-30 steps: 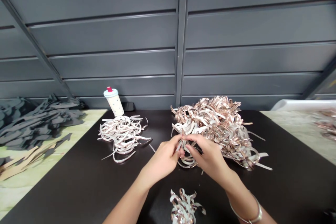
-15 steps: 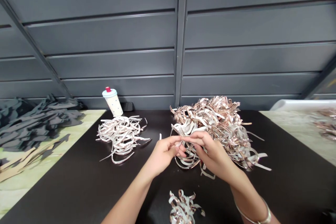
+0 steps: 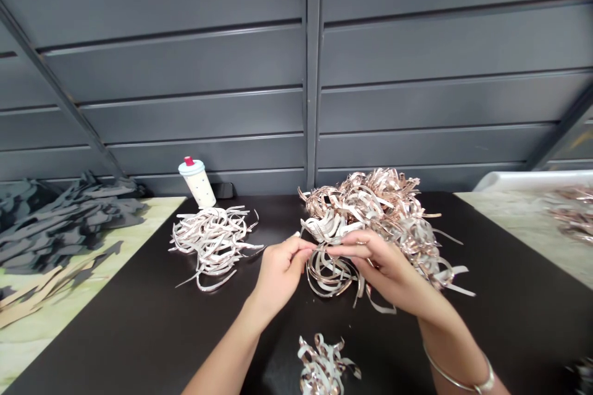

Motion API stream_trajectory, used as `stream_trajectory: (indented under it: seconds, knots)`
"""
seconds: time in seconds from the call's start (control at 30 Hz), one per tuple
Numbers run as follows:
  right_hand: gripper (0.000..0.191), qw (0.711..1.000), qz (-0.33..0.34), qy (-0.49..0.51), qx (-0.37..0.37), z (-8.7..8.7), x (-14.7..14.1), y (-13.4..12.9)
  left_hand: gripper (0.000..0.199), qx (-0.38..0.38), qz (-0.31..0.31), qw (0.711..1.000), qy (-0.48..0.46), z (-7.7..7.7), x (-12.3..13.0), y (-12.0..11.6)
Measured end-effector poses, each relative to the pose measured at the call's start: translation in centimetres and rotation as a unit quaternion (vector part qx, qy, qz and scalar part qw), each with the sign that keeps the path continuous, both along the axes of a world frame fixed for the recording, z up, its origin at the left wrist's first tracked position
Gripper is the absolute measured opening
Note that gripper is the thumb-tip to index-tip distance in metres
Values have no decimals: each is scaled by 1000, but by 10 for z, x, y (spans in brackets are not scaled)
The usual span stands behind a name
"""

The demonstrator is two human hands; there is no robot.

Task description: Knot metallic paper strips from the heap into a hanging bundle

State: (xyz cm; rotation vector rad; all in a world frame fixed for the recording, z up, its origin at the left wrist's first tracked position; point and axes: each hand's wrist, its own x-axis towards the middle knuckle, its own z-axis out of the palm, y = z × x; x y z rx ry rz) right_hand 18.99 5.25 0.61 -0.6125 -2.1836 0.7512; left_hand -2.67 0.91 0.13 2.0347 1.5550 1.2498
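Note:
My left hand [image 3: 283, 268] is closed, thumb and forefinger pinching the end of a thin strip [image 3: 320, 248] in front of the big pile. My right hand [image 3: 377, 262] faces it from the right, its fingers pressed together around the same strip, part of which is hidden by the fingers. Just behind both hands lies a large tangled pile of shiny rose-gold and white strips [image 3: 393, 210]. Left of my left hand is a looser heap of whitish strips [image 3: 215, 237]. Nearest to me, a small bunch of curled strips [image 3: 324, 367] rests on the black table [image 3: 152, 315].
A white cup with a pale blue lid and red top [image 3: 199, 185] stands at the back left beside a dark flat object [image 3: 225, 190]. Grey cut pieces [image 3: 69, 216] and tan strips [image 3: 41, 290] lie far left. At right is a clear plastic roll [image 3: 532, 180]. Grey panels rise behind.
My left hand has shifted slightly left and down, its fingers now closed in a tighter pinch. My right hand has moved a little right and down. The piles lie as before.

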Motion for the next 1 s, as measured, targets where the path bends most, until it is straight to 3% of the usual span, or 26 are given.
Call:
stream_trajectory:
  seconds: [0.07, 0.13, 0.23, 0.43, 0.63, 0.77, 0.87, 1.0]
  knots:
    - [23, 996, 32, 43, -74, 0, 8, 4, 21, 107, -37, 990, 83, 2, -5, -3]
    - [20, 975, 83, 98, -180, -2, 12, 8, 22, 209, -77, 963, 155, 5, -9, -6]
    - [25, 924, 136, 170, -313, -7, 7, 15, 23, 267, -117, 937, 194, 8, -11, -10]
    - [39, 855, 182, 240, -423, -15, -17, 28, 19, 242, -126, 946, 174, 9, -15, -9]
    - [45, 797, 145, 255, -528, -36, -29, 23, 18, 235, -90, 952, 173, 2, -23, 1]
    - [44, 754, 106, 314, -566, -50, -32, 17, 18, 181, -98, 961, 185, 2, -24, 5]
    - [43, 755, 91, 354, -545, -48, -26, 17, 18, 146, -92, 958, 228, 6, -22, 1]
    - [58, 790, 87, 371, -481, -32, -16, 18, 17, 146, -69, 949, 272, 12, -19, -9]
